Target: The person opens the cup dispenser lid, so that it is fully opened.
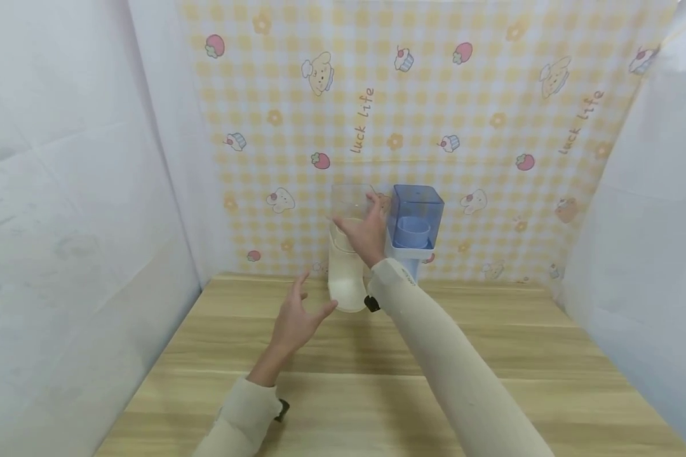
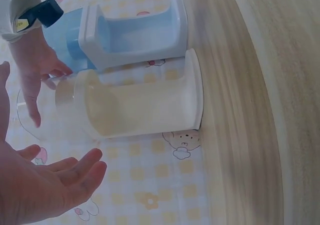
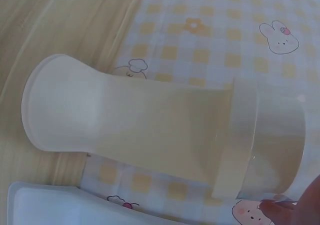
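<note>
A cream-coloured stand (image 1: 347,279) with a clear, see-through top (image 1: 349,200) stands upright against the patterned backdrop. My right hand (image 1: 367,231) is at its clear top, thumb and fingers spread apart. In the right wrist view a fingertip (image 3: 277,210) appears at the edge of the clear part; the rest of that hand is mostly out of frame. My left hand (image 1: 294,320) hovers to the lower left of the stand, thumb and fingers apart and holding nothing. The left wrist view shows its palm (image 2: 40,190) facing the clear top.
Just right of the cream stand is a similar blue one (image 1: 416,222), with a see-through blue cover and a blue cup inside, partly behind my right forearm. Wood-grain table (image 1: 491,374) lies below. White sheets (image 1: 63,190) hang on both sides of the checked backdrop (image 1: 400,101).
</note>
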Action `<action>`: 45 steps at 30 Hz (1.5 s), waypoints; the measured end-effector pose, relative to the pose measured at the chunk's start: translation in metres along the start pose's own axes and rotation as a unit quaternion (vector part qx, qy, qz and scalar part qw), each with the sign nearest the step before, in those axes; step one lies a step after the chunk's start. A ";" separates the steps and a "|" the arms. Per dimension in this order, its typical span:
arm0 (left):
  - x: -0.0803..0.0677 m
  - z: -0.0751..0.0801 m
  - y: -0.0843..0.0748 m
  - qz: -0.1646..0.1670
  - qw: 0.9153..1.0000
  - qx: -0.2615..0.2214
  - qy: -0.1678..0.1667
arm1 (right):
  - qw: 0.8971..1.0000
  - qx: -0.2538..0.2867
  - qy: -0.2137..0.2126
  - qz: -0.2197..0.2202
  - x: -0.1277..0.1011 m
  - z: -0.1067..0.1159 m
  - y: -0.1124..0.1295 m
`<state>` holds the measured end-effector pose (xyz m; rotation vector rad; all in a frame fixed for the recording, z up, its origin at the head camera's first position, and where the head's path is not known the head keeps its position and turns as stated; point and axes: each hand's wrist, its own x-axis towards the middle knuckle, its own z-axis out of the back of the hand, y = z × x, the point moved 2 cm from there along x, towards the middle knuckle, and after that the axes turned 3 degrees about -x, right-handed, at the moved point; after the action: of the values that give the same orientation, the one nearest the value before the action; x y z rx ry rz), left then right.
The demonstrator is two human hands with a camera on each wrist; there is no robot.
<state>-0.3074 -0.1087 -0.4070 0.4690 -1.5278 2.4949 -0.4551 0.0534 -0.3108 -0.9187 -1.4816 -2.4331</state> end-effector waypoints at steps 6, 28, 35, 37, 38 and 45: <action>-0.001 0.000 0.001 -0.016 1.000 -0.003 0.010 | 0.999 0.024 0.008 0.023 -0.003 0.006 -0.001; -0.008 0.015 0.001 -0.048 0.989 -0.109 0.092 | 0.980 0.109 0.158 0.050 -0.055 0.083 0.024; -0.012 0.011 -0.002 -0.062 0.981 -0.149 0.112 | 0.967 0.142 0.193 0.087 -0.075 0.112 0.015; -0.011 0.010 -0.004 -0.071 0.979 -0.154 0.113 | 0.960 0.161 0.204 0.104 -0.076 0.118 0.007; -0.011 0.009 -0.005 -0.074 0.978 -0.155 0.115 | 0.955 0.173 0.211 0.116 -0.077 0.121 0.006; -0.018 0.005 -0.008 -0.086 0.972 -0.155 0.157 | 0.895 0.283 0.288 0.188 -0.089 0.137 -0.001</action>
<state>-0.2871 -0.1093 -0.4046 0.1392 -1.6261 2.0343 -0.3263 0.1536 -0.3179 -0.2773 -1.4665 -1.6332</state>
